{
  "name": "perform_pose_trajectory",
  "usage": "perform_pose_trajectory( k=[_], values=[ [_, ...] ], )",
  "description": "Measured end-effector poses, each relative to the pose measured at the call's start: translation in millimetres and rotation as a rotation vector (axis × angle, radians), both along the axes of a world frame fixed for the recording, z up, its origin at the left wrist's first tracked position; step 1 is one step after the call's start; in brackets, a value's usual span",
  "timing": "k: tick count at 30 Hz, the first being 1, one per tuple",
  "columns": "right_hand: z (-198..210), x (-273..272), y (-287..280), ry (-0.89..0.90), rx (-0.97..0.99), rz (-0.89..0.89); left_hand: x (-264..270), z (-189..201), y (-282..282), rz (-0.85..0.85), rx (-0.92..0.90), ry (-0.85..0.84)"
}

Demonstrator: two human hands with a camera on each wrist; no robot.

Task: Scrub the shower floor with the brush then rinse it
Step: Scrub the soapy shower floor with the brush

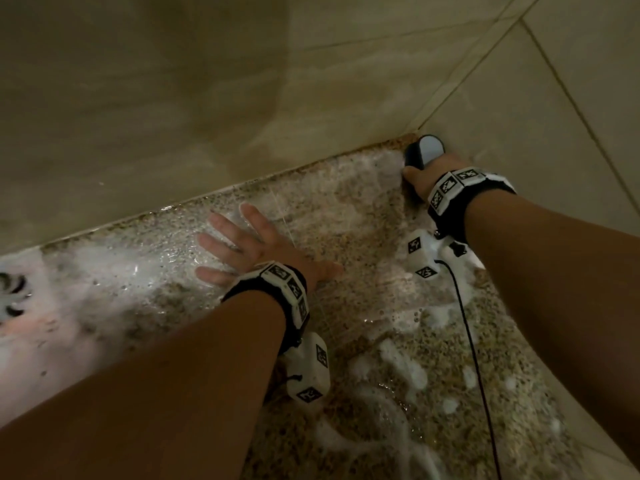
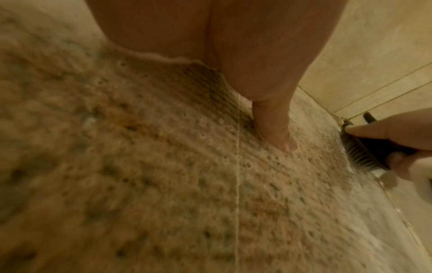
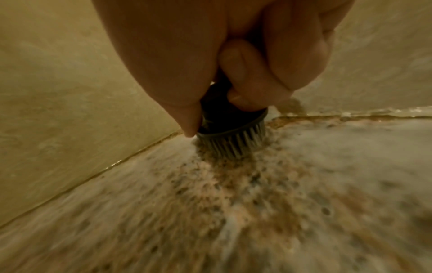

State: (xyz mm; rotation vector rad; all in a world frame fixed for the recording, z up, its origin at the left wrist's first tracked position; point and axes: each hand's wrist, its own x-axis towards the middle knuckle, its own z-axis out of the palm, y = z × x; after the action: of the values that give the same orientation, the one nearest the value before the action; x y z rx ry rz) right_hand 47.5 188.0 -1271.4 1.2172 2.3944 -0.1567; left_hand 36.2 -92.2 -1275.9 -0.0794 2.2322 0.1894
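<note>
The shower floor (image 1: 363, 209) is speckled brown stone, wet and streaked with white foam. My right hand (image 1: 427, 176) grips a dark round brush (image 1: 420, 150) in the far right corner where the two walls meet. In the right wrist view the brush (image 3: 230, 133) stands bristles down on the floor (image 3: 233, 194), my fingers (image 3: 252, 83) curled round its handle. My left hand (image 1: 242, 242) lies flat on the wet floor with fingers spread, left of the brush. The left wrist view shows my thumb (image 2: 275, 125) pressed on the floor (image 2: 140, 166) and the brush (image 2: 364, 149) at the right edge.
Beige tiled walls (image 1: 173, 98) close the floor at the back and on the right (image 1: 554, 98). A drain (image 1: 12, 296) sits at the far left edge under foam. A black cable (image 1: 474, 358) hangs from my right wrist over the floor.
</note>
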Motion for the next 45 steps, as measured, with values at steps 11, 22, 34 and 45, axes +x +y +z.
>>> perform_pose_trajectory(
  k=[11,22,34,45],
  values=[
    [-10.1,-23.7,9.8,-0.028,0.068,0.043,-1.3,-8.9,2.0,0.037,0.01,-0.001],
    [-4.9,-20.6,-17.1,0.083,-0.045,0.162,-0.4,-0.4,0.6,0.006,0.007,-0.016],
    [10.2,-17.5,0.9,-0.014,0.007,0.121,0.8,-4.2,2.8,-0.002,-0.02,0.025],
    [-4.3,99.0,-9.5,-0.125,-0.065,-0.098,3.6,7.2,0.0,-0.016,-0.008,0.016]
  ],
)
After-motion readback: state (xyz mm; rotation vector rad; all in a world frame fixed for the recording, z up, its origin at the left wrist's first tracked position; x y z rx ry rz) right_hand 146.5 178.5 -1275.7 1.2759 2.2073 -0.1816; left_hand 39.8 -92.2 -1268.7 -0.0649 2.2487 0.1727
